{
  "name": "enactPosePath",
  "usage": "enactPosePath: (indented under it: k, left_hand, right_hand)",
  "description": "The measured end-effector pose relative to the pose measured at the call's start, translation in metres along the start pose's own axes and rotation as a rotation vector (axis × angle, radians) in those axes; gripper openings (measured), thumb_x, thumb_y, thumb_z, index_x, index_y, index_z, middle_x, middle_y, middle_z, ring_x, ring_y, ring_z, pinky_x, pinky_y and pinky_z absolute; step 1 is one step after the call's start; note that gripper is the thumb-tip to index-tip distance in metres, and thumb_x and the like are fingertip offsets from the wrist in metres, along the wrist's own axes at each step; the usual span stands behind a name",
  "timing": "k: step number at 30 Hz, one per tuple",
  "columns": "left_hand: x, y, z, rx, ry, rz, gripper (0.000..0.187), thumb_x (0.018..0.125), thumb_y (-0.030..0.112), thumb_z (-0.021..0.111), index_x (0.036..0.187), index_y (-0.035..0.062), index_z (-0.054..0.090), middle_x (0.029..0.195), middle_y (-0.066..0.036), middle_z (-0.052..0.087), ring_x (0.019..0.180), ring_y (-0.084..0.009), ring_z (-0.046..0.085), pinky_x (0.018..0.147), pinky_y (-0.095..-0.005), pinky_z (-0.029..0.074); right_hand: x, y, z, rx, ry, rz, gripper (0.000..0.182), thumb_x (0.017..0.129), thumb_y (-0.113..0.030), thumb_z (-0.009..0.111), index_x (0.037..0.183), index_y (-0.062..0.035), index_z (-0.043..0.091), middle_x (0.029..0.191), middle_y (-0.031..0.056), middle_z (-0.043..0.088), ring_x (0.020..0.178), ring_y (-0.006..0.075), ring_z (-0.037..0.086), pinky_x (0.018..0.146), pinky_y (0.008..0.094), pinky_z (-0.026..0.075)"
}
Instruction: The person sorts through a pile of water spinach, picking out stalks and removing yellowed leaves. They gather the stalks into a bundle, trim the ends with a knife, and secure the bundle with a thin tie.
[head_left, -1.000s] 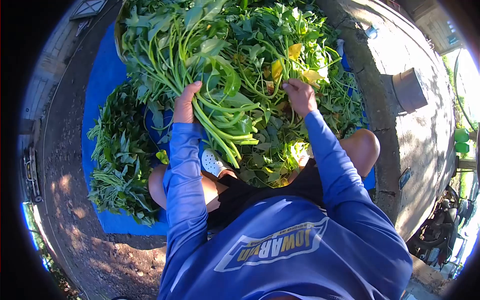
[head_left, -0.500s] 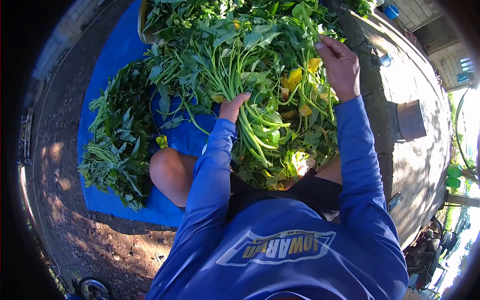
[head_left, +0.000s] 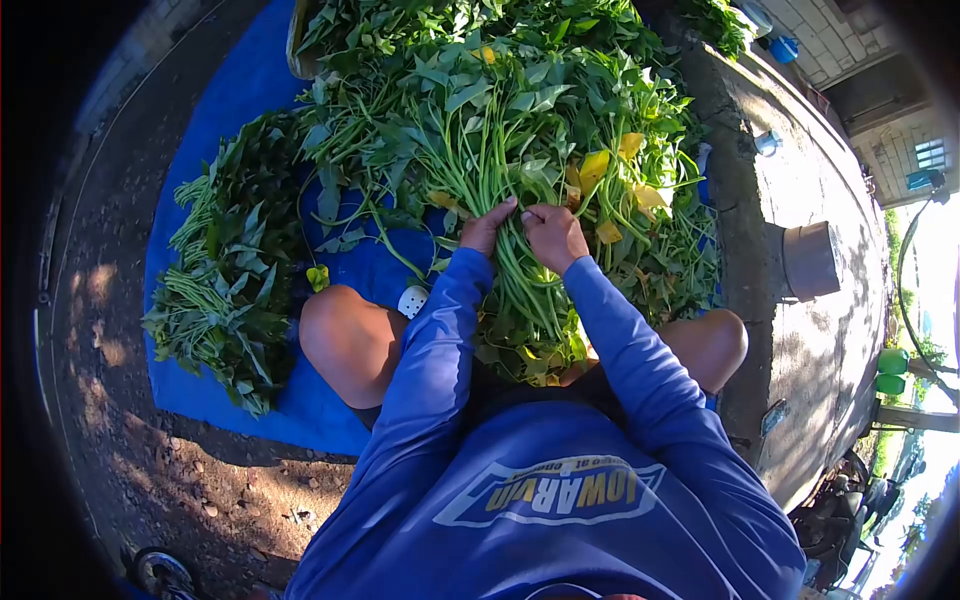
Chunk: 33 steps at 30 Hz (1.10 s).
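Note:
A bundle of long-stemmed leafy greens (head_left: 485,140) lies in front of me, leaves pointing away and cut stem ends toward my lap. My left hand (head_left: 487,227) is closed around its stems. Close beside it, my right hand (head_left: 553,235) is pinched at the same stems, its fingertips nearly meeting the left thumb. Whether a separate stem is between the right fingers is hidden. Loose greens with yellow leaves (head_left: 594,170) spread under and to the right of the bundle.
Tied-looking stacks of greens (head_left: 235,260) rest on the blue tarp (head_left: 325,415) to my left. A concrete ledge (head_left: 745,250) with a brownish pot (head_left: 808,260) runs along the right. A white perforated shoe (head_left: 412,301) shows by my left knee. A larger leaf heap (head_left: 400,30) lies at the back.
My right hand has come down and left from the far right of the heap, where it held a leafy stem, to the bundle in my left hand. My right knee has come into view.

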<state>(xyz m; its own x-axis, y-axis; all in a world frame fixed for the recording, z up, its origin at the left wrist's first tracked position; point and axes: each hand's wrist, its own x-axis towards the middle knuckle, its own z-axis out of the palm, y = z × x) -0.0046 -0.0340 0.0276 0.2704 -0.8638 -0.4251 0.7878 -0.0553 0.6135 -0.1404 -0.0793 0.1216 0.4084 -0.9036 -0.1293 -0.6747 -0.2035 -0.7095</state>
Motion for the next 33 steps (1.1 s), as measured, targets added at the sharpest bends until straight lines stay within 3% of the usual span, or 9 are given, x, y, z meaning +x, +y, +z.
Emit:
enactPosePath:
  k: [3, 7, 11, 15, 18, 22, 24, 26, 33]
  left_hand:
    - [-0.008, -0.021, 0.023, 0.117, 0.302, 0.526, 0.073, 0.077, 0.021, 0.094, 0.133, -0.0062, 0.055, 0.109, -0.013, 0.073, 0.089, -0.0229, 0.072, 0.082, -0.0341, 0.060]
    - [-0.001, -0.029, 0.027, 0.360, 0.600, 0.465, 0.078, 0.072, 0.019, 0.098, 0.130, -0.0095, 0.055, 0.115, -0.015, 0.072, 0.099, -0.0243, 0.071, 0.089, -0.0370, 0.058]
    - [0.013, -0.017, -0.008, 0.055, 0.131, 0.266, 0.108, 0.063, 0.007, 0.098, 0.147, -0.0111, 0.032, 0.130, -0.022, 0.063, 0.107, -0.0283, 0.067, 0.090, -0.0422, 0.058]
    - [0.016, -0.037, -0.010, 0.107, 0.301, 0.457, 0.111, 0.066, 0.007, 0.099, 0.148, -0.0115, 0.027, 0.129, -0.021, 0.063, 0.107, -0.0282, 0.067, 0.088, -0.0410, 0.058]
    - [0.005, -0.026, -0.013, 0.283, 0.120, 0.342, 0.041, 0.078, 0.009, 0.093, 0.112, -0.0033, 0.073, 0.108, -0.009, 0.076, 0.086, -0.0189, 0.071, 0.077, -0.0373, 0.058]
    - [0.017, -0.018, -0.030, 0.517, 0.331, 0.351, 0.034, 0.076, 0.017, 0.093, 0.100, -0.0031, 0.080, 0.100, -0.008, 0.078, 0.085, -0.0167, 0.071, 0.078, -0.0341, 0.058]
    - [-0.013, 0.012, -0.002, 0.277, 0.211, 0.351, 0.044, 0.072, 0.006, 0.093, 0.110, -0.0036, 0.073, 0.102, -0.009, 0.076, 0.086, -0.0175, 0.070, 0.083, -0.0351, 0.057]
    - [-0.036, 0.041, 0.020, 0.424, 0.186, 0.376, 0.038, 0.074, 0.004, 0.091, 0.108, -0.0024, 0.075, 0.102, -0.009, 0.076, 0.086, -0.0173, 0.070, 0.084, -0.0344, 0.057]
    - [-0.022, 0.021, 0.018, 0.453, 0.195, 0.301, 0.030, 0.076, 0.003, 0.090, 0.102, -0.0025, 0.077, 0.102, -0.008, 0.077, 0.087, -0.0164, 0.071, 0.086, -0.0320, 0.057]
  right_hand:
    - [0.010, 0.020, 0.012, -0.102, -0.067, -0.078, 0.031, 0.098, -0.025, 0.062, 0.114, -0.0015, 0.075, 0.108, 0.0271, 0.074, 0.105, 0.0458, 0.071, 0.093, 0.0490, 0.055]
    - [0.015, 0.027, 0.021, -0.157, -0.199, -0.115, 0.029, 0.099, -0.022, 0.059, 0.111, 0.0000, 0.074, 0.107, 0.0282, 0.073, 0.104, 0.0474, 0.069, 0.093, 0.0509, 0.054]
    - [0.001, 0.028, 0.028, -0.165, -0.239, -0.182, 0.030, 0.100, -0.023, 0.055, 0.113, -0.0015, 0.072, 0.109, 0.0272, 0.073, 0.105, 0.0467, 0.069, 0.093, 0.0536, 0.054]
    - [-0.029, 0.022, 0.025, -0.120, -0.183, -0.131, 0.030, 0.099, -0.024, 0.055, 0.114, -0.0041, 0.071, 0.113, 0.0260, 0.070, 0.117, 0.0439, 0.061, 0.102, 0.0519, 0.049]
    - [-0.030, 0.036, 0.025, -0.090, -0.261, -0.140, 0.036, 0.102, -0.031, 0.056, 0.128, -0.0079, 0.068, 0.119, 0.0265, 0.063, 0.114, 0.0454, 0.063, 0.101, 0.0505, 0.050]
    - [-0.014, 0.048, -0.010, 0.160, -0.392, -0.199, 0.049, 0.100, -0.031, 0.068, 0.145, -0.0093, 0.065, 0.102, 0.0129, 0.074, 0.096, 0.0231, 0.072, 0.085, 0.0377, 0.058]
    - [0.013, 0.062, -0.044, 0.607, 0.009, 0.072, 0.031, 0.097, -0.021, 0.070, 0.121, -0.0032, 0.077, 0.095, 0.0084, 0.078, 0.069, 0.0111, 0.069, 0.067, 0.0279, 0.056]
    - [0.061, 0.116, -0.065, 0.199, 0.507, 0.096, 0.028, 0.093, -0.024, 0.066, 0.110, -0.0067, 0.080, 0.097, 0.0183, 0.078, 0.084, 0.0325, 0.076, 0.080, 0.0402, 0.059]
    - [0.129, 0.158, -0.077, -0.154, 0.244, 0.268, 0.034, 0.084, -0.037, 0.070, 0.101, -0.0100, 0.081, 0.105, 0.0196, 0.077, 0.101, 0.0387, 0.073, 0.093, 0.0460, 0.057]
